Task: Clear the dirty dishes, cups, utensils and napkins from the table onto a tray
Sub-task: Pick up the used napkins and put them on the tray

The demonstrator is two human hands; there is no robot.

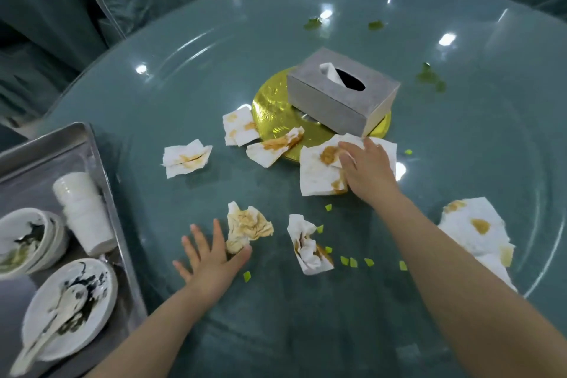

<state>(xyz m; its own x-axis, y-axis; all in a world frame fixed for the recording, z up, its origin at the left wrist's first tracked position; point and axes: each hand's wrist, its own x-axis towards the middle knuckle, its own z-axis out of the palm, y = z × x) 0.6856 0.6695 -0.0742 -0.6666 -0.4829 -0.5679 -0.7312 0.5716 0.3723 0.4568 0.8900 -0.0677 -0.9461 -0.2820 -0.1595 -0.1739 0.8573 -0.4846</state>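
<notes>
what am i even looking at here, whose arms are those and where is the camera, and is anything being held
There is no machine here: these are a person's two bare arms, filmed by one wide-angle camera worn on the head, looking down at a round glass table. The right hand lies on a stained napkin beside a grey tissue box. The left hand is spread flat on the glass, its thumb touching a crumpled napkin. Neither hand plainly grips anything. More dirty napkins and green scraps lie around. At the left, a metal tray already holds bowls, a plate with a spoon, and stacked white cups.
</notes>
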